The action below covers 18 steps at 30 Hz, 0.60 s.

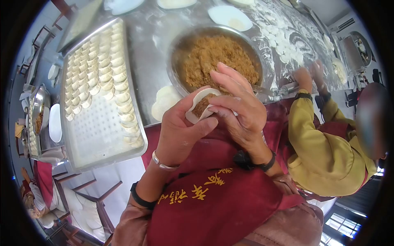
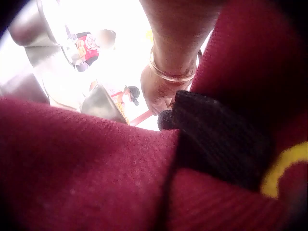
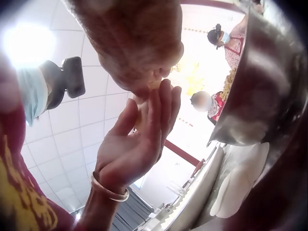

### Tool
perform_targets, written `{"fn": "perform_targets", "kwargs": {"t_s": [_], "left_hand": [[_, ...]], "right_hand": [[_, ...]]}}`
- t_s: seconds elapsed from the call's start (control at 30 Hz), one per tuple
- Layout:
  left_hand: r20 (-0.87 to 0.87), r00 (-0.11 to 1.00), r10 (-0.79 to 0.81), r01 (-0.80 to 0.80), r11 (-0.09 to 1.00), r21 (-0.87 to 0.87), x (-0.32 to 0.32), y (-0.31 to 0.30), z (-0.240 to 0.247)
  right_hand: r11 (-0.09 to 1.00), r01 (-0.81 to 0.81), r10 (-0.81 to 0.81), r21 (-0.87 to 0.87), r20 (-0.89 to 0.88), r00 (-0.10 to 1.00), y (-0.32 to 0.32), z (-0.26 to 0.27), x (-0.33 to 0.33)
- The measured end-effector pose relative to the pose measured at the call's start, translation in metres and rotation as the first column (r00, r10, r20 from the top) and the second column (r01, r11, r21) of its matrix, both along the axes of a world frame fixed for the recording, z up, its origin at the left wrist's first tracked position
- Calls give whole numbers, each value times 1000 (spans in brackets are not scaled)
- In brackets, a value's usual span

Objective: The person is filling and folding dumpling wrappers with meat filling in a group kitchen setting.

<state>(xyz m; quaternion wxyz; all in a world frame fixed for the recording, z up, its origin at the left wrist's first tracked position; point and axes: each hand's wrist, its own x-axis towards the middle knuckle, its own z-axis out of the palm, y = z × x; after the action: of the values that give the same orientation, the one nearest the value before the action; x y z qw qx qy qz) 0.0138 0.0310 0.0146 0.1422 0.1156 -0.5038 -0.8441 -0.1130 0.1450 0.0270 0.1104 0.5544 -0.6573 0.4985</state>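
In the head view, a round white dumpling wrapper (image 1: 200,96) with brown filling (image 1: 201,108) on it lies in my left hand (image 1: 180,125). The left fingers go behind the wrapper and the thumb bends over its near edge. My right hand (image 1: 244,108) pinches the wrapper's right side between thumb and forefinger, its other fingers stretched out above. Just beyond the hands stands a metal bowl (image 1: 176,67) of brown filling. In the right wrist view, both hands meet at the fingertips, hiding most of the wrapper. Red apron cloth (image 2: 86,163) blocks much of the left wrist view.
A metal tray (image 1: 96,133) with rows of folded dumplings (image 1: 117,61) sits at the left. Flat wrappers (image 1: 165,102) lie between tray and bowl. At the right, a person in a yellow sleeve (image 1: 324,143) works with a rolling pin (image 1: 288,87) near floured dough pieces (image 1: 281,45).
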Motion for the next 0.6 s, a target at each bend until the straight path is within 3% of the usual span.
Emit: {"fn": "perform_targets", "kwargs": {"t_s": [0.27,0.4,0.5,0.6], "left_hand": [[-53,988,144,-150,979,-140,-10,-3,19],[-98,980,175,-187,974,-128,-15,-8,23],[-126,962,243,-254,964,-84,-19,-11,18],[-123,940,319,-320,947,14,-15,-9,19]], "right_hand": [[989,-18,26,-145,50,998,-25,12,-4],[986,-15,24,-168,50,998,-32,11,-7],[982,104,-53,-159,292,955,-33,12,7],[972,156,-20,-177,597,802,-30,-2,18]]}}
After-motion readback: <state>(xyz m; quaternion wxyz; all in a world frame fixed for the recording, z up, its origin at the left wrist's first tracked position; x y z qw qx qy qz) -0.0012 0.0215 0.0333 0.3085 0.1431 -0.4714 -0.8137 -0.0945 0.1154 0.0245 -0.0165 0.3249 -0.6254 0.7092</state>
